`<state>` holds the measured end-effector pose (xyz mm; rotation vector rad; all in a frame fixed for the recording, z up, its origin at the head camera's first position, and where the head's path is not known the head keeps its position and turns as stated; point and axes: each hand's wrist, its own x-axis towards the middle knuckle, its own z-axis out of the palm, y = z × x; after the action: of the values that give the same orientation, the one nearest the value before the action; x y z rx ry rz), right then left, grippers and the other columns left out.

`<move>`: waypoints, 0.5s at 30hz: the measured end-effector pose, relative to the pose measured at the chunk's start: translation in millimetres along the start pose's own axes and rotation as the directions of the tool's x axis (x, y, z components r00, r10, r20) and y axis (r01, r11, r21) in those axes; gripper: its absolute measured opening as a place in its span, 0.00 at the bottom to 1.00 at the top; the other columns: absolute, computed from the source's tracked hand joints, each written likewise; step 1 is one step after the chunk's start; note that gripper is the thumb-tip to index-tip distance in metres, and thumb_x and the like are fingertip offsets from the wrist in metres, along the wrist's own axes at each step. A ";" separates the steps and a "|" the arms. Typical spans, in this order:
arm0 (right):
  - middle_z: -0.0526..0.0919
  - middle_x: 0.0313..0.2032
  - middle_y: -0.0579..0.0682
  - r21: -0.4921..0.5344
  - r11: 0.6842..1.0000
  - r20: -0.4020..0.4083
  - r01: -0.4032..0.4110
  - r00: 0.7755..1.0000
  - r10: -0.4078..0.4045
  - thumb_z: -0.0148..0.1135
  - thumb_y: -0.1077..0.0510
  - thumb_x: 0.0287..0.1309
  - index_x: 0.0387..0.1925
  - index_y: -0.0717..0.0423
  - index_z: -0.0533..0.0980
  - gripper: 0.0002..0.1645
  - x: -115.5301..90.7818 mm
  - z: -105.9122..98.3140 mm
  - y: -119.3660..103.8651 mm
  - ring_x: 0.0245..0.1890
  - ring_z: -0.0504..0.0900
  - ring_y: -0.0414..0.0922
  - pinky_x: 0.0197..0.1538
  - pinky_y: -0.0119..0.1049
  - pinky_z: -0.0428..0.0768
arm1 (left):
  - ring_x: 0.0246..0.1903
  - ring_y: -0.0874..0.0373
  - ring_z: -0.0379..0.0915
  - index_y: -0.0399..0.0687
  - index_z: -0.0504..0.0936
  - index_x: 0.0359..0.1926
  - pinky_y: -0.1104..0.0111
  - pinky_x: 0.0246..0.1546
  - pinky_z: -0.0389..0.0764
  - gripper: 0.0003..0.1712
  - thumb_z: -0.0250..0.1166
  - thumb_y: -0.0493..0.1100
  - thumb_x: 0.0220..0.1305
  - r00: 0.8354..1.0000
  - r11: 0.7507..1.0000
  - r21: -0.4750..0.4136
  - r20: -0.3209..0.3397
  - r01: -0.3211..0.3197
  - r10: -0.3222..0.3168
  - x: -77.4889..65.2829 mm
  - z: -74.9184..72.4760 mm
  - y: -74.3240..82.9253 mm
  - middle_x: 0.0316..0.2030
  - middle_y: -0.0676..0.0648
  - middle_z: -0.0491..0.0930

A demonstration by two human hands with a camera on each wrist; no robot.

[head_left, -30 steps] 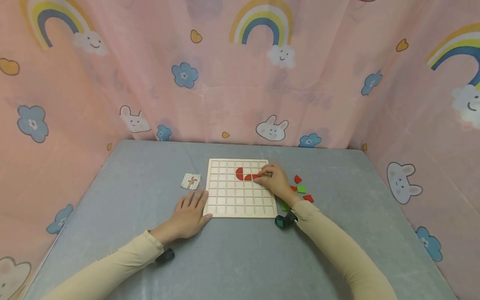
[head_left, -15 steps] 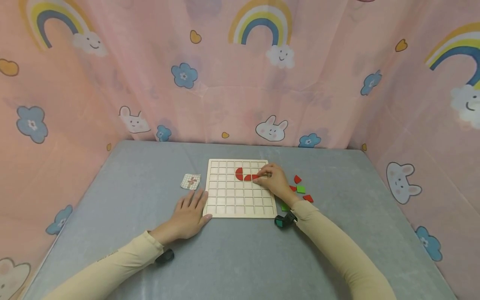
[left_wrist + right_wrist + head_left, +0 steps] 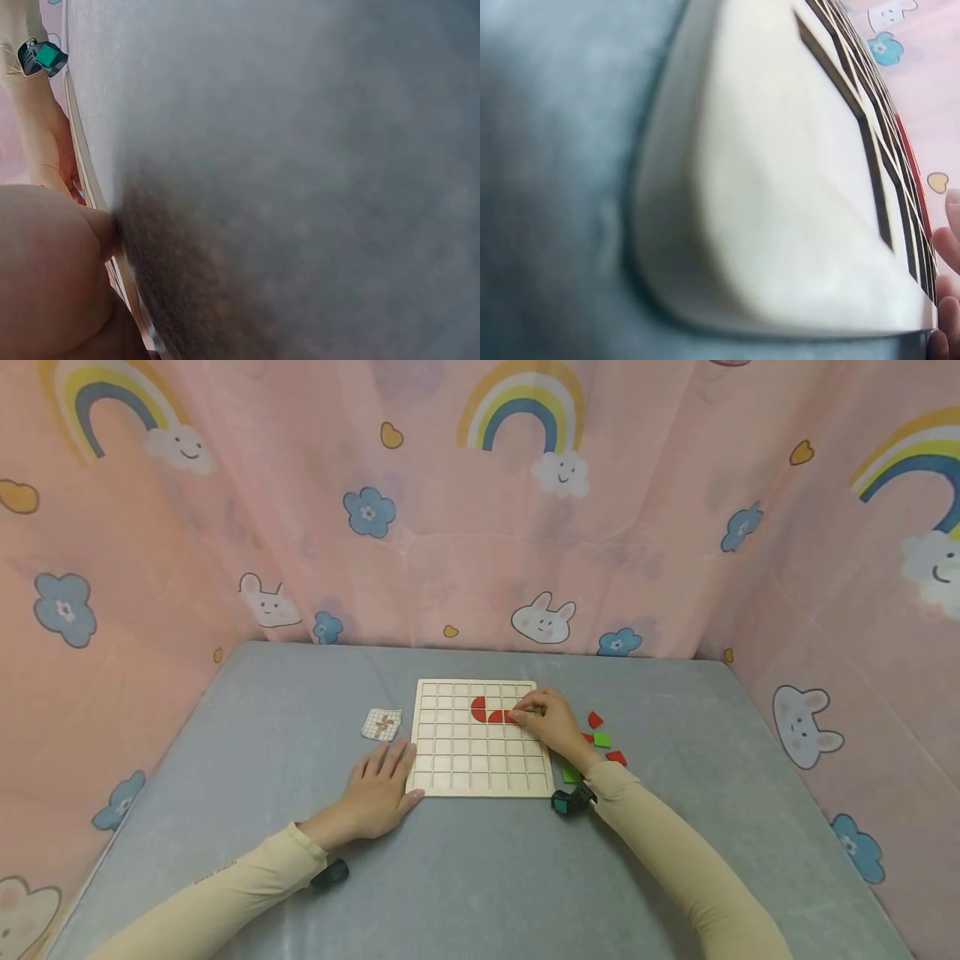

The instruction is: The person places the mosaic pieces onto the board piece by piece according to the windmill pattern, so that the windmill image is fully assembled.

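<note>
A square wooden grid board (image 3: 480, 777) lies flat on the grey table. My left hand (image 3: 377, 789) rests at its left front corner, fingers straight and spread, thumb along the front edge. Over the right side of the board, my right hand (image 3: 553, 722) pinches a small red piece (image 3: 513, 716) between thumb and fingers, set in or just at a grid cell. To its left is a red rounded piece (image 3: 497, 717). Red quarter-round pieces (image 3: 478, 709) sit stacked in neighbouring cells. In the right wrist view the board's corner (image 3: 780, 225) fills the middle, with fingertips (image 3: 949, 244) at the right edge.
Right of the board lie loose red pieces (image 3: 617, 758) and green pieces (image 3: 602, 740), some partly behind the right forearm. A small card (image 3: 382, 724) with a red pattern on a grid lies left of the board. A pink printed curtain (image 3: 450, 568) surrounds the table.
Almost nothing differs. My right fingertips shift very slightly at the red piece, and my left hand keeps its place on the board's corner.
</note>
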<state>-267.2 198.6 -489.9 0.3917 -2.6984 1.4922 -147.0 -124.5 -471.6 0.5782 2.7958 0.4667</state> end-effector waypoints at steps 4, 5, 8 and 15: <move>0.79 0.55 0.61 -0.013 1.000 0.000 -0.003 1.000 0.003 0.70 0.59 0.71 0.46 0.64 0.87 0.11 1.4 -0.6 2.5 0.51 0.74 0.55 0.55 0.47 0.71 | 0.82 0.28 0.33 0.32 0.47 0.84 0.33 0.76 0.43 0.42 0.50 0.52 0.85 1.000 1.000 -0.001 -0.002 -0.002 0.002 1.0 0.9 -0.9 0.83 0.30 0.42; 0.79 0.55 0.61 -0.010 1.000 0.002 -0.008 1.000 0.008 0.69 0.59 0.71 0.46 0.64 0.87 0.11 1.5 -0.7 2.6 0.51 0.74 0.54 0.55 0.46 0.70 | 0.82 0.28 0.33 0.32 0.47 0.84 0.33 0.76 0.43 0.42 0.50 0.53 0.85 1.000 1.000 -0.002 -0.004 -0.003 0.003 1.1 1.2 -1.1 0.83 0.30 0.42; 0.79 0.55 0.62 0.000 1.000 0.006 -0.007 1.000 0.007 0.69 0.59 0.71 0.48 0.64 0.87 0.11 1.2 -1.3 2.3 0.49 0.74 0.54 0.54 0.46 0.70 | 0.82 0.28 0.33 0.32 0.46 0.84 0.33 0.76 0.43 0.42 0.50 0.53 0.85 1.000 1.000 0.001 -0.003 0.000 0.000 1.7 2.4 -2.1 0.83 0.30 0.42; 0.79 0.53 0.61 0.017 1.000 0.012 0.000 1.000 0.000 0.69 0.59 0.71 0.50 0.63 0.87 0.12 -0.4 -3.5 1.1 0.45 0.72 0.51 0.51 0.44 0.69 | 0.82 0.28 0.34 0.31 0.47 0.83 0.33 0.76 0.43 0.42 0.51 0.52 0.84 1.000 1.000 -0.016 -0.009 0.000 0.000 0.6 1.2 -1.5 0.83 0.30 0.43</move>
<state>-267.4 202.1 -489.0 0.4026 -2.6968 1.5194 -147.6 -125.2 -473.3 0.5741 2.7979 0.4931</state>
